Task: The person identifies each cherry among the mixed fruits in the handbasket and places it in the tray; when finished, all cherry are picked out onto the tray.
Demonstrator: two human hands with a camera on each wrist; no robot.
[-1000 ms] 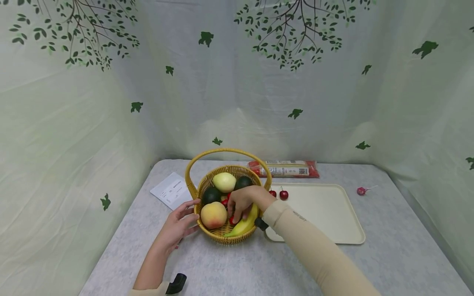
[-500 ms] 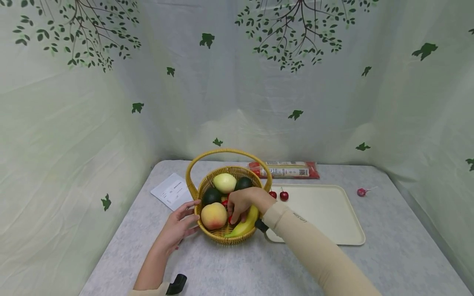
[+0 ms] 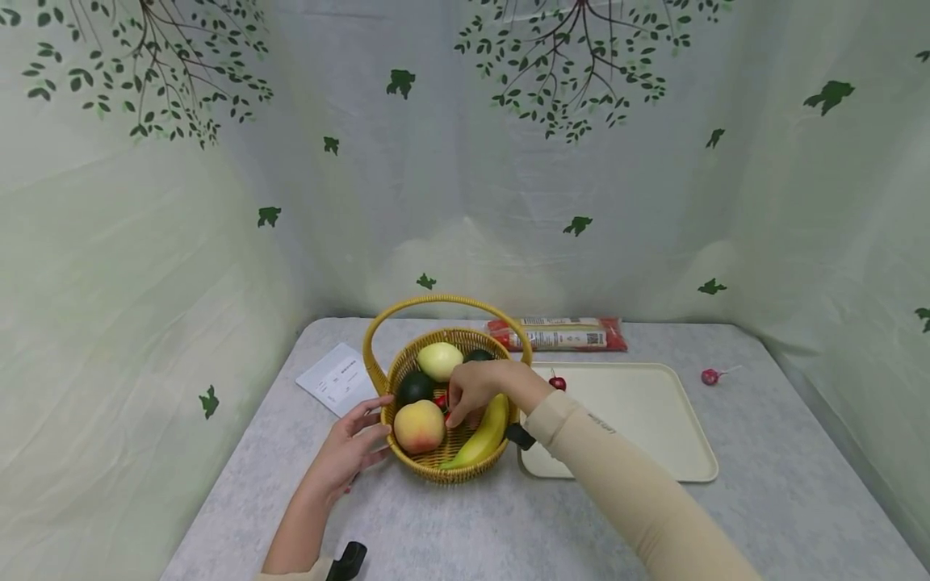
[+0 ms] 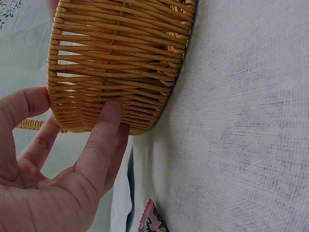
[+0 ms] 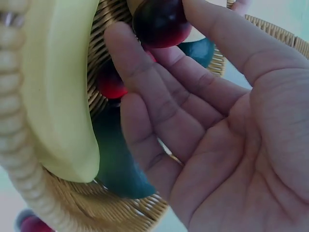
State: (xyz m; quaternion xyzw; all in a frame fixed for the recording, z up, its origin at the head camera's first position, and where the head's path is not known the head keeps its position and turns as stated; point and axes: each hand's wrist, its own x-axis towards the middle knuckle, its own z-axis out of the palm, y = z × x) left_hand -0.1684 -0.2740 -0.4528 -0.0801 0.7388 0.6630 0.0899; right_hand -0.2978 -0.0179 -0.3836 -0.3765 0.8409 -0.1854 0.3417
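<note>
My left hand (image 3: 352,448) touches the left side of the wicker basket (image 3: 450,474). In the left wrist view its fairly straight fingers rest against the woven outer wall and rim. Inside the basket my right hand (image 3: 475,387) pinches a dark red cherry (image 5: 161,24) between thumb and finger. Another cherry (image 5: 110,79) lies below that hand. Round it are a banana (image 3: 485,440), a peach (image 3: 419,426), a pale yellow-green fruit (image 3: 439,361) and dark green fruits, one (image 3: 416,387) beside the peach. The right hand hides part of the contents.
A cream tray (image 3: 617,420) with a cherry (image 3: 557,382) stands to the right. Behind it lies a red-and-clear packet (image 3: 559,334). A pink lollipop (image 3: 710,377) is at far right. Printed paper (image 3: 337,379) lies left; a pink wrapper (image 4: 153,220) shows near the left hand.
My right hand has risen a little from beside the banana, leaving more of the banana in view. It now covers a cherry at the tray's left edge. The left hand stays at the basket.
</note>
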